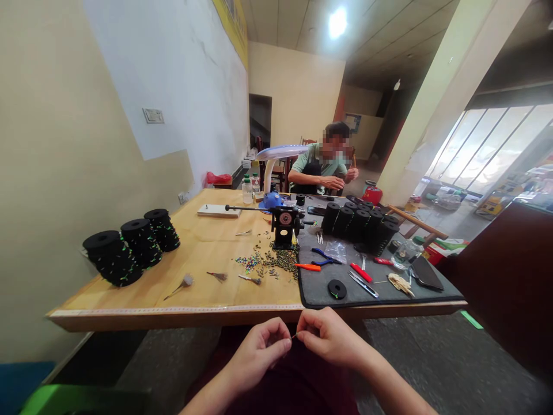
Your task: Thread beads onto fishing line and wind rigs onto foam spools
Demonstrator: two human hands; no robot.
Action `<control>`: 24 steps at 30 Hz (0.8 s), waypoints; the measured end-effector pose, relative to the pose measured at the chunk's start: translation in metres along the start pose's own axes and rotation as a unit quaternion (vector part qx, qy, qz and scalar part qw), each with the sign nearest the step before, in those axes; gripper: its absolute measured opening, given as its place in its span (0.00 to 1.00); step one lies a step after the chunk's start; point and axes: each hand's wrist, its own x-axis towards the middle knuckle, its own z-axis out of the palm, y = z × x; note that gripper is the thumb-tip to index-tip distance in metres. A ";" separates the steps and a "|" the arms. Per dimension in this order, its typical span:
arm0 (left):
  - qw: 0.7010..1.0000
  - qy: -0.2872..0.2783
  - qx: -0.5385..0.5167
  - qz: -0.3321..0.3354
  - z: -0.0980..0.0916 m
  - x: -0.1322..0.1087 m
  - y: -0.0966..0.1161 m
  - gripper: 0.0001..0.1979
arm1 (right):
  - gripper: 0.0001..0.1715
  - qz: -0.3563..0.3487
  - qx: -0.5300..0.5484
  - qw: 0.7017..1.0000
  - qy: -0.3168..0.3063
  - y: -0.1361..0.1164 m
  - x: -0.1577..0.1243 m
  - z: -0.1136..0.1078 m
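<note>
Just below the table's front edge, my left hand [264,349] and my right hand [327,336] meet with thumbs and forefingers pinched. A short, thin brownish strand [294,336] spans the small gap between the fingertips, gripped at both ends; its exact kind is too small to tell. Closest on the table beyond my right hand lies a flat black foam spool [337,289] with a bit of green on it. Past the hands, small dark metallic pieces [283,262] and coloured beads [247,263] are spread beside a black hand-cranked winder [285,226].
Black foam spools [113,259] wound with green-tipped line stand at left; several more [360,225] stand at right. A grey mat [319,282] carries blue pliers [325,257], scissors [363,285] and an orange-handled tool [307,267]. A person [324,167] sits across, behind a blue lamp [273,200].
</note>
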 end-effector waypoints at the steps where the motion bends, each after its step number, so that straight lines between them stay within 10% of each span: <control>1: 1.000 0.004 0.007 0.002 -0.001 -0.001 -0.001 0.09 | 0.06 -0.003 -0.004 1.000 0.003 0.000 0.000 0.000; 24: 0.998 -0.024 -0.051 -0.018 0.001 0.002 -0.008 0.17 | 0.07 -0.005 -0.005 1.000 0.013 -0.002 -0.002 0.003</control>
